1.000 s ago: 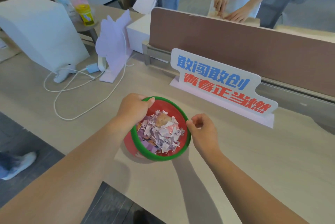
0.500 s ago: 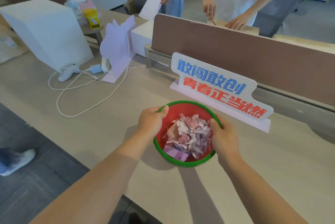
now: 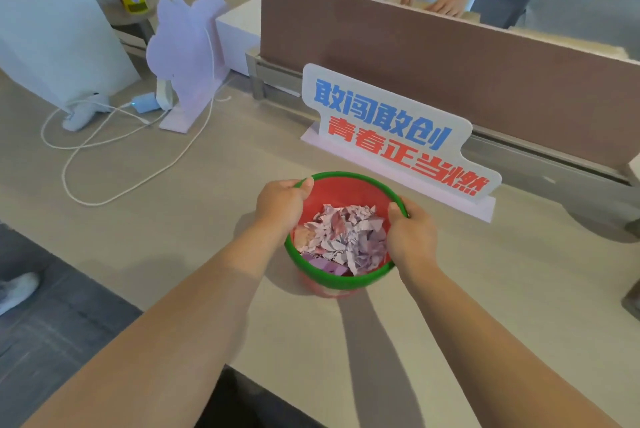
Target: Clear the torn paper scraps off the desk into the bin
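Moved since earlier: right hand (image 3: 410, 237), now gripping the rim at 3 o'clock. I count one round red plastic bin (image 3: 349, 192), green-rimmed, holding one heap of torn paper scraps (image 3: 343, 237); left hand (image 3: 280, 202) grips at 10 o'clock.

You are looking at a bin (image 3: 349, 192) of smooth red plastic with a green rim, holding crumpled, rough-torn paper scraps (image 3: 343, 237). The counter (image 3: 173, 220) is showing matt pale wood grain; the divider panel (image 3: 450, 57) is looking cloth-covered.

single head view — forward and down, close over the desk (image 3: 180, 220)
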{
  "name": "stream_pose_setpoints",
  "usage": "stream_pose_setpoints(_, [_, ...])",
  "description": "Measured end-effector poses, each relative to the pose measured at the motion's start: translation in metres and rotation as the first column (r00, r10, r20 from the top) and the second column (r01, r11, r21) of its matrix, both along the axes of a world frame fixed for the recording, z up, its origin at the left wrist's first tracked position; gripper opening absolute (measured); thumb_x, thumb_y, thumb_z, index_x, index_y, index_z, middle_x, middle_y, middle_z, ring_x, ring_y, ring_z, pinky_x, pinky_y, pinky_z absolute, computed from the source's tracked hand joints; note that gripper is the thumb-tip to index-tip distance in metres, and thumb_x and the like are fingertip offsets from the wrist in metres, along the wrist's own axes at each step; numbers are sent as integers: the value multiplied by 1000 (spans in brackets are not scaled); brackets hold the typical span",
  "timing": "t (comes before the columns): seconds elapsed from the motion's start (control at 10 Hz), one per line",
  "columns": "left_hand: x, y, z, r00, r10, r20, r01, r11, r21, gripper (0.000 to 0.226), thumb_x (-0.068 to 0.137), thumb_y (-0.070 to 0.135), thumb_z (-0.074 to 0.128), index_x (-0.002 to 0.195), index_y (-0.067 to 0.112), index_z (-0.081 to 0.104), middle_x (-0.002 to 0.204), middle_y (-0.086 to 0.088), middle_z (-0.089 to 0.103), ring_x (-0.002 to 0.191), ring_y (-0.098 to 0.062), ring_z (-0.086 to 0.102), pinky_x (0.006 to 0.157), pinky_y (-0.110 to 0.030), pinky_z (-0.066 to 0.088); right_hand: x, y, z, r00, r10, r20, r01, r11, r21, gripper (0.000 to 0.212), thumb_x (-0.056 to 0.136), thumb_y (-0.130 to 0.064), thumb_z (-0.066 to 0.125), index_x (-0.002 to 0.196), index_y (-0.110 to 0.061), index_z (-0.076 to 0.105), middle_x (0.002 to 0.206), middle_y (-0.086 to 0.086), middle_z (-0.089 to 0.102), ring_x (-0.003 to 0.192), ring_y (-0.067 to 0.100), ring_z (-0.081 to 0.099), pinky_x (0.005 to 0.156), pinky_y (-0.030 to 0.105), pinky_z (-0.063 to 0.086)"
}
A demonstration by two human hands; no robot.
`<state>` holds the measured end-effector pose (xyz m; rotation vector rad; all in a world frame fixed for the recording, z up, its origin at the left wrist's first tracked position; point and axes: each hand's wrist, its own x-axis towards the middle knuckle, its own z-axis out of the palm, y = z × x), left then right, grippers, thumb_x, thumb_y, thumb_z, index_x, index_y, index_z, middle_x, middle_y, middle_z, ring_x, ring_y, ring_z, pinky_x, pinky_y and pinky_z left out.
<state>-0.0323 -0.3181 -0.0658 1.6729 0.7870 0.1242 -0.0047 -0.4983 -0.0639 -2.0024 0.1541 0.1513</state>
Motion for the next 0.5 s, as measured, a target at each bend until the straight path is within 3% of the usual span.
stream_pose_setpoints(0.1, [5,3,-4,998,-62,-7,62,998,0,21,93,34,60,88,24,77,84,-7,77,83,-30,73,85,-45,56,0,4,-3,999,-32,-18,32,999,-41,25,95,-23,42,104,-21,65,97,2,70,91,25,63,84,36,50])
stream_pose_setpoints(0.2, [15,12,-5,993,-117,22,117,993,-12,19,91,32,61,86,24,78,81,-3,76,85,-29,72,88,-46,55,-4,9,1,994,-105,-3,105,994,-21,26,95,-20,42,106,-22,65,96,1,69,91,24,62,82,32,47])
stream_pose_setpoints(0.3, [27,18,-2,971,-235,-38,235,972,-1,26,91,36,59,79,20,75,86,-13,76,88,-34,71,91,-48,52,-9,13,7,981,-189,-52,187,982,-37,26,96,-24,42,105,-22,66,95,1,70,91,25,63,78,31,46])
stream_pose_setpoints(0.4, [34,28,3,868,-463,-182,455,886,-85,48,95,50,42,87,12,70,94,-17,74,90,-33,69,97,-48,49,-16,10,8,951,-220,-216,215,976,-44,36,91,-45,44,102,-19,67,98,6,71,95,28,65,84,36,50])
stream_pose_setpoints(0.5, [38,55,31,771,-576,-273,599,801,2,65,88,67,38,121,17,65,129,-15,62,117,-30,58,106,-44,41,-24,3,27,916,-359,-181,333,930,-159,63,81,-62,46,129,-21,52,132,7,57,120,28,53,104,44,41])
